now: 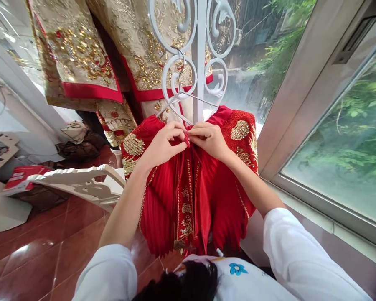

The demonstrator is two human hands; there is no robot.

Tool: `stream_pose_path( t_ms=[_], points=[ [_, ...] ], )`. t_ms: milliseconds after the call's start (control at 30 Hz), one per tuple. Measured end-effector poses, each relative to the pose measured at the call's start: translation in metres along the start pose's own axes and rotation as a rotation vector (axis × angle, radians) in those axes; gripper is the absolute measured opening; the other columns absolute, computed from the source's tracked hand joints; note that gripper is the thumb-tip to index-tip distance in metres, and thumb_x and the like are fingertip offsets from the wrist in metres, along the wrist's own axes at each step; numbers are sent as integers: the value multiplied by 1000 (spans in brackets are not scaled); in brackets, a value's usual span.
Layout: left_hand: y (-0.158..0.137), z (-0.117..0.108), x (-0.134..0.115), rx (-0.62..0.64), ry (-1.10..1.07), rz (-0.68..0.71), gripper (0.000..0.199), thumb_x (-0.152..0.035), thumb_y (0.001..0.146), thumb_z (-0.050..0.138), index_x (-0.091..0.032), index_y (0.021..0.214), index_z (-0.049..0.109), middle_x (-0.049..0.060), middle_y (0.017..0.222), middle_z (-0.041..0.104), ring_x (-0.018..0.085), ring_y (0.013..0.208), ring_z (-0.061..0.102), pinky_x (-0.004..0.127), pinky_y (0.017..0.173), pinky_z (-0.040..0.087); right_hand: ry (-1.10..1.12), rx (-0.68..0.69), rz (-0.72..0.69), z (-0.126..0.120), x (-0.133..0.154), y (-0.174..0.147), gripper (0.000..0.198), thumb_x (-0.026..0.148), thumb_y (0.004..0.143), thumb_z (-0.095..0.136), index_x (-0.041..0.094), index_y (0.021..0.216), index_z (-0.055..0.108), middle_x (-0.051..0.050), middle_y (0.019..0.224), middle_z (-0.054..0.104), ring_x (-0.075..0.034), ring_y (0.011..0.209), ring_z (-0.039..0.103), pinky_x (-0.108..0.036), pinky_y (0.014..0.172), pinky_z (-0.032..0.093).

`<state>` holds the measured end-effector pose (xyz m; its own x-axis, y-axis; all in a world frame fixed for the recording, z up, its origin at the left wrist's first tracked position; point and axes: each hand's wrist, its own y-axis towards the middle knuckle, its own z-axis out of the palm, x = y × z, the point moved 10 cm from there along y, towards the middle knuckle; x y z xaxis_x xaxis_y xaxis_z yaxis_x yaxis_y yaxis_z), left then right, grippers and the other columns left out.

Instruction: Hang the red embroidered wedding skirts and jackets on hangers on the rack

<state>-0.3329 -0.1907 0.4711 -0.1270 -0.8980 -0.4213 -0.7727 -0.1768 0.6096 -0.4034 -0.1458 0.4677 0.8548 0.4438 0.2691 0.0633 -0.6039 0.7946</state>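
Two hands are working at the red dress's [188, 196] neckline: left hand [163, 144] and right hand [209, 140] are both pinching the fabric, perhaps a fastening. It is hanging lengthwise, collar up, on a hanger [181, 102] from the white stand [198, 62], with gold garments [81, 54] behind, a chair [78, 184] left and a window [341, 138] right.

floor [34, 259]: red-brown glossy tile | window [347, 138]: daylight, greenery | white chair [81, 184]: possibly tipped over
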Motion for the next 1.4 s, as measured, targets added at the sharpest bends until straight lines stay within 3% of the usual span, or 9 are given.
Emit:
stream_pose_path(
  t_ms=[167, 300, 433, 533, 667, 833, 1000, 1267, 1400],
  points=[
    [-15, -24, 6, -215, 217, -52, 14, -9, 71, 54, -16, 60, 47, 2, 85, 55, 12, 72, 50, 26, 67, 41, -293, -76, 131, -27, -7, -9, 7, 9, 68, 51, 15, 64, 52, 0, 66, 48, -10, 60, 40, -24, 57, 31],
    [-27, -35, 7, -322, 339, -85, 17, -7, 71, 53, -16, 60, 45, 1, 73, 51, 12, 68, 48, 26, 66, 41, -392, -186, 250, -48, -9, -24, 12, 8, 67, 49, 18, 64, 42, -1, 69, 47, -10, 59, 38, -25, 56, 30],
    [-29, -30, 21, -374, -12, -171, 6, -17, 75, 58, -16, 70, 54, 0, 66, 56, 9, 57, 50, 22, 55, 41, 124, -240, 410, -36, -18, -29, 6, 15, 73, 48, 19, 73, 43, -2, 76, 52, -7, 53, 44, -22, 48, 32],
    [-26, -16, 35, -349, -393, -249, 15, -29, 77, 61, -15, 77, 55, 1, 67, 61, 9, 53, 53, 20, 48, 42, 607, -255, 630, -12, -34, -33, 7, 20, 74, 49, 19, 74, 42, 1, 69, 52, -5, 45, 45, -19, 40, 29],
    [-25, -9, 46, -374, -703, -303, 26, -31, 71, 67, -17, 88, 53, -1, 70, 61, 5, 45, 46, 17, 40, 37, 916, -308, 749, -2, -43, -35, 16, 22, 71, 53, 19, 68, 38, 5, 61, 47, 0, 39, 32, -16, 36, 21],
    [-25, -8, 57, -347, -823, -369, 23, -26, 70, 67, -18, 84, 51, -9, 55, 45, 1, 35, 28, 15, 35, 27, 694, -110, 651, -24, -47, -27, 22, 19, 66, 65, 18, 67, 43, 9, 50, 35, -1, 39, 25, -17, 36, 14],
    [-25, -21, 52, -415, -551, -299, 17, -23, 72, 67, -17, 75, 51, -8, 49, 44, 3, 36, 34, 17, 34, 25, 515, -54, 543, -44, -55, -21, 26, 21, 66, 73, 19, 81, 52, 9, 50, 34, -2, 42, 28, -17, 38, 19],
    [-32, -22, 57, -404, -329, -286, 16, -22, 77, 61, -19, 72, 46, -8, 49, 45, 6, 35, 38, 19, 36, 29, 401, -103, 543, -54, -69, -18, 23, 25, 69, 72, 17, 75, 52, 4, 57, 47, -4, 46, 37, -20, 39, 26],
    [-36, -38, 25, -484, 101, -143, 14, -30, 79, 63, -21, 91, 61, 2, 80, 62, 13, 64, 56, 27, 60, 46, 62, -340, 355, -72, -35, -31, 14, 31, 80, 61, 20, 86, 54, 0, 76, 57, -7, 53, 45, -24, 48, 36]
  ],
)
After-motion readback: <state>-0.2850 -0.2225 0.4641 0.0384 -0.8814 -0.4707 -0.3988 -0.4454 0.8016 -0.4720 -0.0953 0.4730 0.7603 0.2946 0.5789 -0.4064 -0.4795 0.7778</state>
